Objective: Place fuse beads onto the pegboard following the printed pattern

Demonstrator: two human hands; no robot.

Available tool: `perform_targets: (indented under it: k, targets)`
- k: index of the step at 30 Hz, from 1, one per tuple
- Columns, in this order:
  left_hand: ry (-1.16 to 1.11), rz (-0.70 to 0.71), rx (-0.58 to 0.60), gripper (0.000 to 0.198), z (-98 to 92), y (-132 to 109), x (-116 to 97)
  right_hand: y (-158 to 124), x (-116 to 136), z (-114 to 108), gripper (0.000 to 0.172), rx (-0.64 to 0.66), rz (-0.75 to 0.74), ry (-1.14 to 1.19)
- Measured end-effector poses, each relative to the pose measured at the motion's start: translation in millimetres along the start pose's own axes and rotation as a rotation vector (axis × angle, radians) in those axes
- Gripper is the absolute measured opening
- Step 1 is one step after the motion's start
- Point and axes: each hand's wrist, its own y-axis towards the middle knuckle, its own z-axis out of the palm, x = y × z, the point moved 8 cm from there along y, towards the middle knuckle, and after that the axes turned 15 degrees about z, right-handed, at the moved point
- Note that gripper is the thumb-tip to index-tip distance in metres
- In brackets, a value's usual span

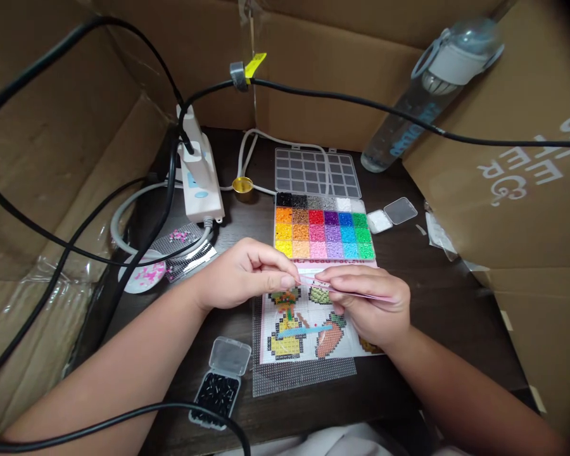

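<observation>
My left hand [256, 272] is closed in a pinch, thumb against fingertips, on the left end of a thin pinkish sheet [363, 294]. My right hand [373, 304] grips that same sheet between its straight fingers and the thumb below. It is seen almost edge-on, so its face is hidden. Under both hands lies a gridded pattern sheet [351, 345] with pixel pictures, including a carrot. A light blue slim tool [304, 331] rests across it. A clear pegboard [304, 380] shows beneath the pattern sheet. Just beyond my hands stands a sectioned bead box [325, 259] of many colours.
The bead box's clear lid [317, 172] is folded back. A small case [230, 356] of black beads lies front left, a white-filled case [380, 221] at right. A pink-bead dish [132, 284], power strip [203, 190], black cables [342, 96], water bottle [408, 120] and cardboard walls surround.
</observation>
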Motion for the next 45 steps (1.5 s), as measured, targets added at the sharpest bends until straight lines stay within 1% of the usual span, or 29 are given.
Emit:
perform_targets:
  k: [4,9,13,17,24,33,37,42,45]
  targets:
    - [0.027,-0.020,-0.015,0.010,-1.8,0,0,0,4,-1,0.043,0.003,-0.024,0.009]
    - [-0.033,-0.073,-0.056,0.017,-3.4,-2,5,-1,6,-2,0.040,-0.007,-0.015,0.029]
    - [-0.010,-0.091,-0.013,0.016,-0.8,-2,6,-2,5,-1,0.036,0.000,0.009,0.061]
    - [0.002,-0.074,0.003,0.015,0.4,-1,4,-1,3,-2,0.031,-0.004,0.025,0.066]
    - [0.039,-0.035,0.029,0.014,1.2,1,2,0,0,-2,0.031,-0.017,0.066,0.074]
    - [0.060,-0.029,0.053,0.014,2.3,1,1,1,-3,-2,0.032,0.001,0.094,0.114]
    - [0.052,-0.037,0.038,0.014,2.3,1,1,2,-2,-2,0.029,-0.016,0.116,0.138]
    - [0.052,-0.058,-0.023,0.023,-2.2,-1,5,2,-3,-12,0.019,-0.085,0.148,0.167]
    - [0.131,-0.043,-0.087,0.041,-11.1,-1,7,5,-2,-28,0.018,-0.142,0.119,0.165]
